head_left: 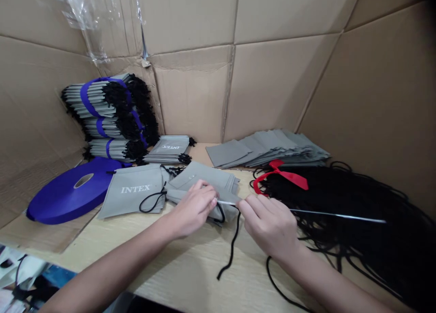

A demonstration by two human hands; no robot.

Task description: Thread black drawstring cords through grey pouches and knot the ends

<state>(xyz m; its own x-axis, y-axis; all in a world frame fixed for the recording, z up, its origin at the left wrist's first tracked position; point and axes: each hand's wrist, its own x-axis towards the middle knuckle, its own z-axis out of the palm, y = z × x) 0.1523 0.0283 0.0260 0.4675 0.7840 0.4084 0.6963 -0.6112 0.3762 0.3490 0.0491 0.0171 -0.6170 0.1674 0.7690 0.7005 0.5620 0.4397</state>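
My left hand [195,207] is closed on a bunched grey fabric pouch [227,196] at the middle of the table. My right hand [269,224] pinches a long thin metal rod [340,216] whose tip enters the pouch's edge. The rod reaches out to the right over a pile of black cords [368,213]. A black cord [231,249] hangs from the pouch towards the table's front edge. Under the pouch lies a small stack of grey pouches [204,174].
A grey pouch printed INTEX [134,191] lies left of my hands, beside a large purple ribbon roll [70,192]. Bundles of pouches tied with purple ribbon [109,117] are stacked at the back left. Flat grey pouches [269,147] fan out behind. A red ribbon [284,174] ties the cords. Cardboard walls surround the table.
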